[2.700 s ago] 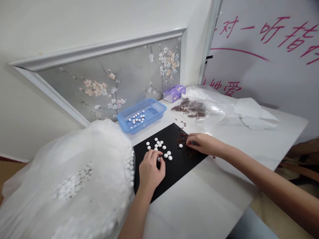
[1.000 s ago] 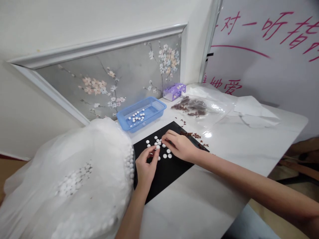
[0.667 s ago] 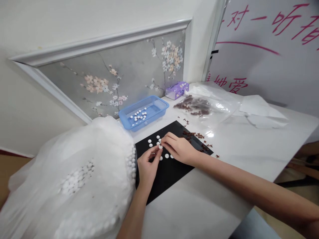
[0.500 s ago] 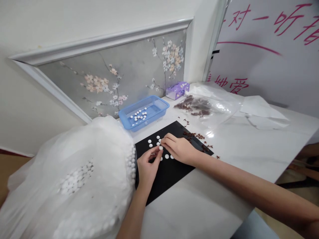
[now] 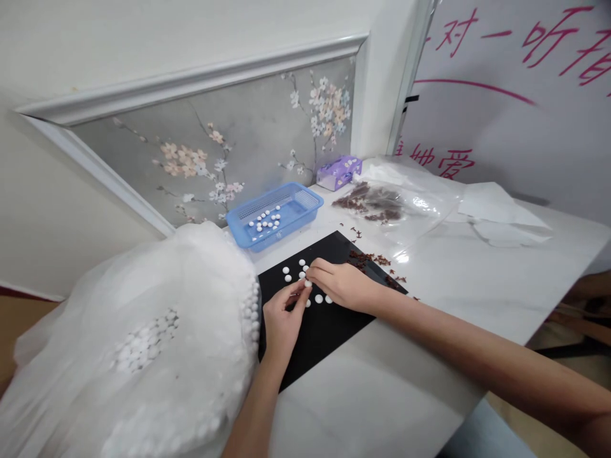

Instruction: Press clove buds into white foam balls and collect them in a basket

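Over a black mat (image 5: 317, 343), my left hand (image 5: 282, 318) pinches a small white ball (image 5: 308, 284) between thumb and fingertips. My right hand (image 5: 342, 285) meets it there, its fingers pressed together at the top of the ball; whatever they grip is too small and hidden to make out. Several more white balls (image 5: 319, 299) lie loose on the mat around both hands. Small dark-brown pointed pieces (image 5: 367, 259) are scattered along the mat's right edge, beyond my right hand.
A large clear bag of white balls (image 5: 147, 337) bulges at the left. Behind the mat stands a blue basket (image 5: 305, 219) with several balls inside. Farther back are a purple tissue pack (image 5: 338, 173) and a plastic bag (image 5: 420, 203) with brown pieces by its mouth.
My right fingers have shifted very slightly at the ball. Both hands otherwise keep their place, and the ball stays in my left pinch.
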`<state>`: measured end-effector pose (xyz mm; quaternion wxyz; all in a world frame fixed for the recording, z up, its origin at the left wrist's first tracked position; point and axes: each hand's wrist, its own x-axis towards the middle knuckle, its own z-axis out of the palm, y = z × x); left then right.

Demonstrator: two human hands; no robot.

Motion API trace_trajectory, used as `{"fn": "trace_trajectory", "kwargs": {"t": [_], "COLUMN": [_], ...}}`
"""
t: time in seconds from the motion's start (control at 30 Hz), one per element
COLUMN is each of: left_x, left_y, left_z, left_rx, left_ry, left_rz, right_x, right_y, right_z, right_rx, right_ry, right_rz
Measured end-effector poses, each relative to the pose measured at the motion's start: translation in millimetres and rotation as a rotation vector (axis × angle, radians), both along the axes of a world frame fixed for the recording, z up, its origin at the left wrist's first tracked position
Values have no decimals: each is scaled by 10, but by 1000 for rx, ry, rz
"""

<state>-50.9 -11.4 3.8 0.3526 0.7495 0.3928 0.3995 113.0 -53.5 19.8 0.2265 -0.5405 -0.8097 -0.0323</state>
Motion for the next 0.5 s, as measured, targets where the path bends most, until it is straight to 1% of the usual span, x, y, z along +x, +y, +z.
{"fn": "trace_trajectory", "kwargs": {"t": [0.13,0.27,0.37,0.5], "left_x": [0,4,4,1], "left_y": [-2,-7,-12,-19], "left_z": [-5,-10,-9,-4], "left_rx": [-70,-116,-121,-78], "left_ry": [-50,-108,-130,-124], "left_rz": [-1,2,-1,-37], "right_x": [31,33,22,15], "right_y": [-50,-70,-48,-34], "right_z": [56,63,40,24], "right_rx": [-15,-39,-40,-14], "right_ry": [58,97,90,52], "right_rz": [49,46,28,17]}}
